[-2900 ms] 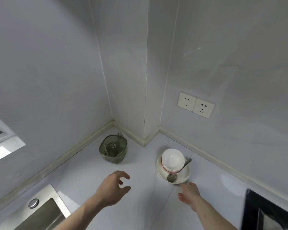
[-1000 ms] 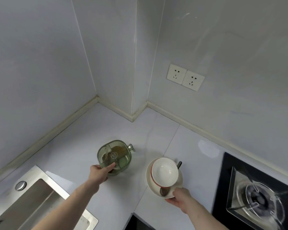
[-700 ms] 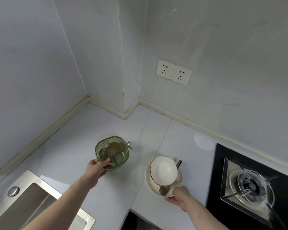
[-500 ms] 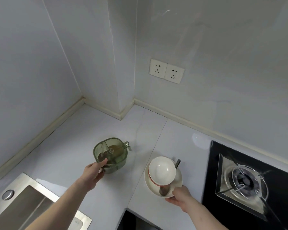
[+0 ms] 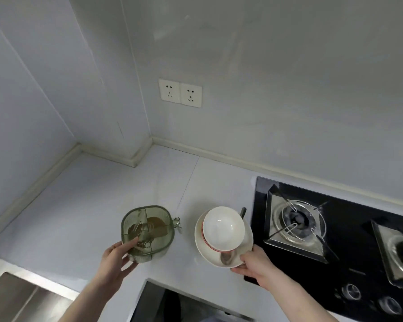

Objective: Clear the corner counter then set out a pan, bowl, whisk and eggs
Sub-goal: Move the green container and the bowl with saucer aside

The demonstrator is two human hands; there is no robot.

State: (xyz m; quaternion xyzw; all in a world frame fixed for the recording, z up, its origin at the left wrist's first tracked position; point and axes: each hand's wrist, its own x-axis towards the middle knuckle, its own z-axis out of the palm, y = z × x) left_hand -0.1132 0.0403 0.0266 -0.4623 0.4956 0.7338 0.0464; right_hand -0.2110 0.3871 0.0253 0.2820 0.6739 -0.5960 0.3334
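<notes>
We find the left hand [image 5: 116, 256] gripping the green container [image 5: 147, 231] and the right hand [image 5: 254, 261] pinching the plate [image 5: 201, 242] rim, both apparently leaving the worktop [image 5: 79, 205] corner.

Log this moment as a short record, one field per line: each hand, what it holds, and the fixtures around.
left hand: grips near side of green spice box
right hand: holds near rim of white plate
on plate: stacked bowls, spoon
right of plate: gas hob
lower left: sink
wall: double socket
corner counter: bare
</notes>
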